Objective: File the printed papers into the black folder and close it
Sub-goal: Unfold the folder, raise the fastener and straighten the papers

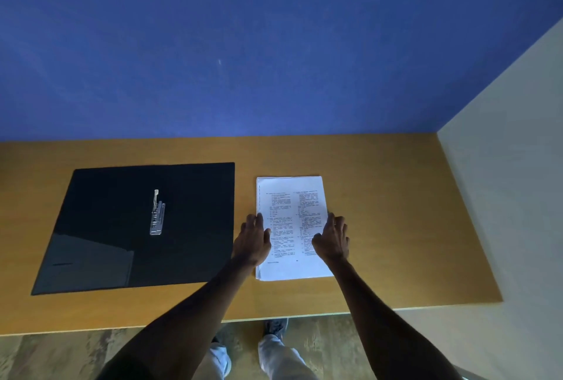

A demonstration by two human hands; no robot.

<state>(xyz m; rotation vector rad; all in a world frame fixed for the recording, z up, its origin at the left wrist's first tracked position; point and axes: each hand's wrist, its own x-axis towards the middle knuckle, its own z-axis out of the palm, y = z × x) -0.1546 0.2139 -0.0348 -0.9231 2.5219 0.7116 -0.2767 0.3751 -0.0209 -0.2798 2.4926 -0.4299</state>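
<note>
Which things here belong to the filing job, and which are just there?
Job:
black folder, lying open
metal clip inside it
printed papers
left hand and right hand at the stack's sides

Just there:
wooden table
blue wall

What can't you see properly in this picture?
Head view only:
- The words on the printed papers are too small and blurry to read.
- How many sheets are in the stack: only the top page shows.
- Whether the left hand and right hand have a grip on the stack or just touch its edges: the fingertips blend into the paper.
- The metal clip in the black folder is too small to tell if it is open.
</note>
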